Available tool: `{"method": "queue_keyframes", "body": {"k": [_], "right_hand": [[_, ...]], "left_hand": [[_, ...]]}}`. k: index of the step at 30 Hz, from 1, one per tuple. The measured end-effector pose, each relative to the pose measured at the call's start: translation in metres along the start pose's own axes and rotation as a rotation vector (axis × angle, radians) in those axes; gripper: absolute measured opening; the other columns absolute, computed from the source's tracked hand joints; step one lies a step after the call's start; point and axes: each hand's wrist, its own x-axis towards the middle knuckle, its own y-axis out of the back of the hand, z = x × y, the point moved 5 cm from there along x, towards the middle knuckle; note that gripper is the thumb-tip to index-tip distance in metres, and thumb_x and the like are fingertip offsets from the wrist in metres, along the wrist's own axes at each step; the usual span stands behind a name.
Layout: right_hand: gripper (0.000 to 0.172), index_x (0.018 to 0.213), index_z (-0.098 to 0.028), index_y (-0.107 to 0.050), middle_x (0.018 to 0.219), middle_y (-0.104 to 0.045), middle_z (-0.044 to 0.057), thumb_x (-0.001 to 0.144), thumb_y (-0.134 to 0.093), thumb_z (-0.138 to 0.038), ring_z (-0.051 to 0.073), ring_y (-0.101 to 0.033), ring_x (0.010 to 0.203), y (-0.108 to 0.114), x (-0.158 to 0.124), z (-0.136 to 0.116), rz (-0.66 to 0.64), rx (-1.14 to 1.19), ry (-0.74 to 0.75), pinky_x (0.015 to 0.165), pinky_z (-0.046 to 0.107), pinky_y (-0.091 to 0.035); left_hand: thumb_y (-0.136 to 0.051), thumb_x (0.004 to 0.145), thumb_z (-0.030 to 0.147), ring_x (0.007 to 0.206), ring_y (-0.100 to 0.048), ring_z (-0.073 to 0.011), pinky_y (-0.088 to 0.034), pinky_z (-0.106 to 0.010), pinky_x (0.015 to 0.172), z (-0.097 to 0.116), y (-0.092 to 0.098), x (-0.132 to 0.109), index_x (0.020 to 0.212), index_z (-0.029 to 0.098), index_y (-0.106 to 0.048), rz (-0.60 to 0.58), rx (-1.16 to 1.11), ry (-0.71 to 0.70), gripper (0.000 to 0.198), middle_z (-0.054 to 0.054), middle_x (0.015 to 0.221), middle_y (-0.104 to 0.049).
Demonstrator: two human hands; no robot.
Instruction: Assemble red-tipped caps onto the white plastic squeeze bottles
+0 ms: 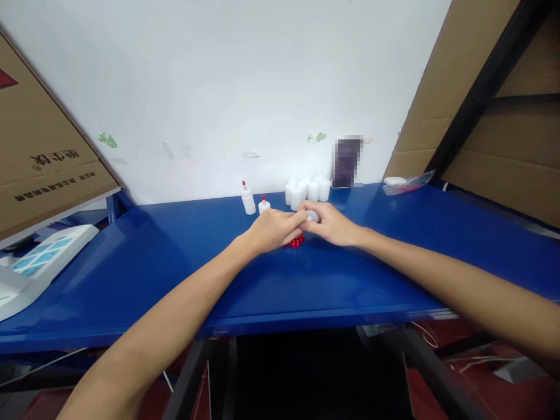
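Observation:
My right hand (332, 224) is wrapped round a small white plastic bottle (312, 216), held low over the table and lying on its side. At its left end my left hand (277, 227) has its fingers pinched together, touching the right fingers; whatever they grip is hidden. Below both hands lies a cluster of small red caps (296, 242), partly covered. Behind the left hand stand two white bottles with red tips, one in full view (248, 201) and a nearer one (263, 205) half hidden. Several white bottles without red tips (297, 195) stand grouped behind the hands.
The blue table (175, 268) runs up to a white wall. A dark pixelated rectangle (347, 163) leans there, with a clear plastic bag (409, 184) to its right. A white device (48, 256) sits at the left under a cardboard box (52, 146).

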Motion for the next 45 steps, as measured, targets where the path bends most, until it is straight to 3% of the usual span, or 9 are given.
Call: {"method": "queue_keyframes", "body": {"k": [10,13,17,21,24,27,34,45], "right_hand": [[0.037,0.082,-0.019,-0.055,0.070,-0.057,0.000,0.092,-0.053,-0.054,0.015,-0.048,0.066,-0.002,0.002,0.002,0.007,-0.045,0.037,0.061,0.028,-0.036],[0.036,0.091,-0.019,-0.056,0.078,-0.059,0.000,0.095,-0.051,-0.054,0.016,-0.051,0.073,-0.001,0.003,0.003,0.004,0.014,0.022,0.067,0.029,-0.039],[0.037,0.099,-0.021,-0.056,0.078,-0.056,-0.001,0.099,-0.041,-0.054,0.015,-0.051,0.073,0.005,0.006,0.017,0.036,0.130,-0.070,0.069,0.029,-0.039],[0.037,0.074,-0.019,-0.058,0.060,-0.049,-0.002,0.096,-0.045,-0.046,0.014,-0.048,0.061,0.012,0.008,0.031,0.041,0.100,-0.177,0.064,0.030,-0.036],[0.038,0.060,-0.019,-0.053,0.054,-0.047,-0.002,0.091,-0.047,-0.040,0.013,-0.045,0.056,0.013,0.008,0.029,0.049,0.060,-0.190,0.062,0.030,-0.035],[0.037,0.057,-0.019,-0.052,0.052,-0.046,-0.002,0.088,-0.047,-0.039,0.013,-0.044,0.054,0.013,0.007,0.024,0.078,0.022,-0.169,0.061,0.030,-0.033],[0.035,0.055,-0.020,-0.049,0.050,-0.043,-0.003,0.086,-0.045,-0.036,0.013,-0.042,0.053,0.014,0.005,0.022,0.126,-0.046,-0.144,0.060,0.030,-0.031],[0.036,0.056,-0.020,-0.046,0.051,-0.040,-0.003,0.088,-0.044,-0.037,0.013,-0.039,0.054,0.014,0.004,0.020,0.156,-0.103,-0.140,0.060,0.030,-0.029]], "left_hand": [[-0.035,0.104,0.027,0.054,-0.059,-0.0121,-0.037,-0.024,0.050,-0.005,-0.002,-0.002,0.103,0.019,-0.053,-0.014,-0.081,0.073,0.020,0.000,0.070,-0.067],[-0.036,0.103,0.028,0.053,-0.055,-0.0113,-0.036,-0.024,0.052,-0.007,-0.001,-0.002,0.104,0.018,-0.054,-0.005,-0.185,0.144,0.020,0.001,0.068,-0.064],[-0.039,0.104,0.037,0.050,-0.048,-0.0100,-0.036,-0.024,0.052,-0.026,0.004,-0.002,0.091,0.020,-0.051,0.152,-0.396,0.390,0.025,0.004,0.059,-0.052],[-0.042,0.100,0.051,0.043,-0.033,-0.0094,-0.027,-0.024,0.044,-0.067,0.010,-0.015,0.080,0.023,-0.043,0.370,-0.607,0.751,0.035,0.007,0.051,-0.035],[-0.051,0.093,0.055,0.044,-0.026,-0.0082,-0.021,-0.024,0.044,-0.093,0.014,-0.027,0.068,0.022,-0.040,0.379,-0.644,0.910,0.044,0.007,0.049,-0.029],[-0.057,0.088,0.053,0.046,-0.028,-0.0080,-0.021,-0.025,0.046,-0.107,0.015,-0.036,0.059,0.021,-0.039,0.350,-0.622,1.000,0.047,0.006,0.049,-0.032],[-0.059,0.086,0.051,0.050,-0.034,-0.0094,-0.025,-0.025,0.051,-0.106,-0.002,-0.042,0.060,0.019,-0.048,0.230,-0.570,1.019,0.043,0.005,0.050,-0.042],[-0.059,0.086,0.056,0.046,-0.038,-0.0104,-0.027,-0.024,0.049,-0.109,-0.008,-0.045,0.070,0.017,-0.060,0.211,-0.617,1.008,0.042,0.003,0.049,-0.048]]}}
